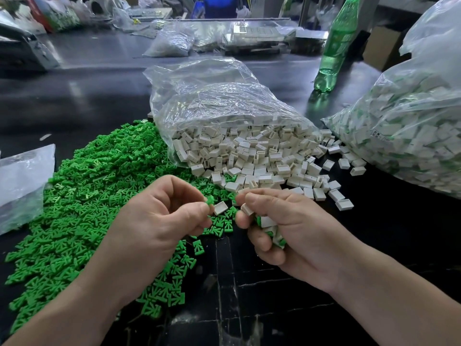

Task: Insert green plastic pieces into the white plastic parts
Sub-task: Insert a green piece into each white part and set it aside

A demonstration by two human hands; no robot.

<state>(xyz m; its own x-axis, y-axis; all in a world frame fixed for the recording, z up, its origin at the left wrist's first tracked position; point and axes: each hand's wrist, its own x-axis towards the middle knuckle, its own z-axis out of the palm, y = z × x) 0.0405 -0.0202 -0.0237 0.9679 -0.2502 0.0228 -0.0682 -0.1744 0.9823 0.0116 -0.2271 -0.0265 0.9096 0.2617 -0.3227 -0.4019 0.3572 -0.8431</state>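
A wide heap of green plastic pieces [99, 196] covers the left of the dark table. White plastic parts [257, 156] spill from an open clear bag [214, 101] in the middle. My left hand [159, 218] pinches a green piece [209, 200] and a white part [220, 208] at its fingertips. Just to the right, my right hand [282, 226] pinches another white part [247, 209] between thumb and forefinger. Its palm cradles several white parts with green inserts [270, 228]. The two hands are a few centimetres apart above the near edge of the green heap.
A large clear bag of white-and-green parts [404, 126] lies at the right. A green bottle [336, 46] stands behind it. A flat clear bag [22, 181] lies at the left edge. More bags and a cardboard box [381, 48] sit at the back.
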